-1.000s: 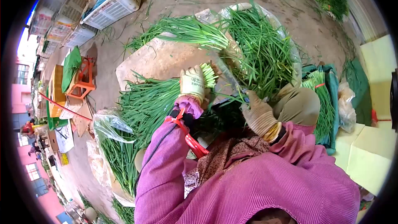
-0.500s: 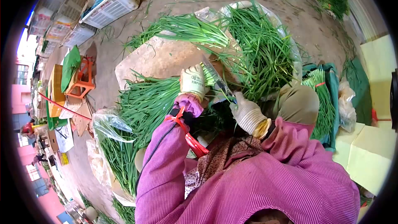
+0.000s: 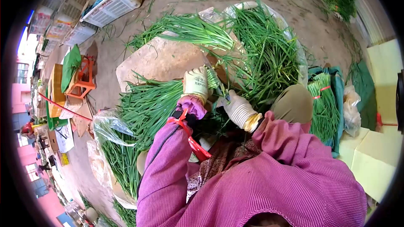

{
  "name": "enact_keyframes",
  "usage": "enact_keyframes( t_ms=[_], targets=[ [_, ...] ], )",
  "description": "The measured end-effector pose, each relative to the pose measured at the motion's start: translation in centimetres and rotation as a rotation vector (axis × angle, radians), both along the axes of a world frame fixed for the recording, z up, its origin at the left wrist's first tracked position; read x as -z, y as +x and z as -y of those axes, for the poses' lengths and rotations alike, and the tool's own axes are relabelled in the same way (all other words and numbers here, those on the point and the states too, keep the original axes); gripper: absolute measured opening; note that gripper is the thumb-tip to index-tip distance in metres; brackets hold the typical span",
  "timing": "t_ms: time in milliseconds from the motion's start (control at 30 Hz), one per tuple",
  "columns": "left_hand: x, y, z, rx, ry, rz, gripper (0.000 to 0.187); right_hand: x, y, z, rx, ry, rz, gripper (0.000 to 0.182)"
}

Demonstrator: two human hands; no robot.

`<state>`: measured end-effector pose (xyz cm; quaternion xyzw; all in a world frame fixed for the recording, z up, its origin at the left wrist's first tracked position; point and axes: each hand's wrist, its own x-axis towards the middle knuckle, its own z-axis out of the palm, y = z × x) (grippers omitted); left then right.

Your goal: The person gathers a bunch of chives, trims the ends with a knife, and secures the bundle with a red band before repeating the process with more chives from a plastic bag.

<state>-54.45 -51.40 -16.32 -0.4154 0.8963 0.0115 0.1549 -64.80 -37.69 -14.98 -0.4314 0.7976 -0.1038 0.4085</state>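
Note:
My gloved left hand (image 3: 195,83) is closed around a thick bunch of green chives (image 3: 153,100), whose leaves fan out to the left over my lap. Their pale stem ends stick out on the right of that fist. In my gloved right hand (image 3: 239,108) is a knife (image 3: 222,87), its blade pointing up and away, right beside those stem ends. A flat brown slab (image 3: 162,59) lies just beyond both hands. Another bunch of chives (image 3: 202,33) rests across its far side, stems to the right.
Loose greens (image 3: 269,54) fill a plastic-lined container on the right. Tied chives (image 3: 325,101) stand in a teal bag beside my right knee. Clear plastic (image 3: 111,126) lies at left, with an orange stool (image 3: 85,77) and white crates (image 3: 113,6) farther off.
My right hand with the knife has drawn a little to the left and toward the stem ends. The right knee has shifted slightly left. My left hand stays in place.

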Motion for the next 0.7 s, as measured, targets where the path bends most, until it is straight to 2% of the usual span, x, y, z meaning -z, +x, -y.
enact_keyframes(
  t_ms=[133,167,200,333,367,400,467,533,600,667,700],
  targets=[
    [0.9,0.2,0.1,0.041,-0.034,0.027,0.084,1.8,0.4,1.5,0.034,-0.060,0.053,0.035],
    [1.3,0.2,0.1,0.013,-0.037,-0.004,0.084,2.7,0.3,3.0,0.068,0.043,0.085,0.036],
    [1.5,0.1,0.1,-0.013,-0.041,-0.036,0.084,3.6,0.8,3.0,0.073,0.038,0.088,0.036],
    [0.9,0.0,-0.5,0.008,-0.124,-0.020,0.076,4.5,1.1,2.6,0.143,-0.091,-0.007,0.033],
    [0.7,-0.1,-0.6,-0.041,-0.072,-0.027,0.088,4.2,1.0,2.0,0.144,-0.040,0.032,0.035],
    [0.2,0.0,-0.6,-0.040,-0.082,-0.028,0.088,3.5,0.8,1.2,0.143,0.007,0.068,0.037],
    [-0.7,0.5,-1.1,-0.053,-0.015,-0.153,0.103,2.7,-0.2,-1.1,0.111,-0.003,0.058,0.038],
    [-1.1,1.4,-1.7,-0.061,-0.040,-0.164,0.130,3.0,-2.6,-3.2,0.038,0.010,-0.046,0.038],
    [-1.9,2.9,-2.5,-0.134,-0.070,-0.255,0.136,0.6,-5.2,-4.3,0.162,0.034,-0.113,0.036],
    [-2.4,4.3,-3.2,-0.171,-0.040,-0.214,0.134,-2.7,-7.6,-4.6,0.376,-0.026,0.024,0.033],
    [-2.3,4.8,-3.5,-0.140,-0.054,-0.164,0.133,-2.1,-9.2,-4.3,0.346,-0.059,-0.121,0.035]
  ],
)
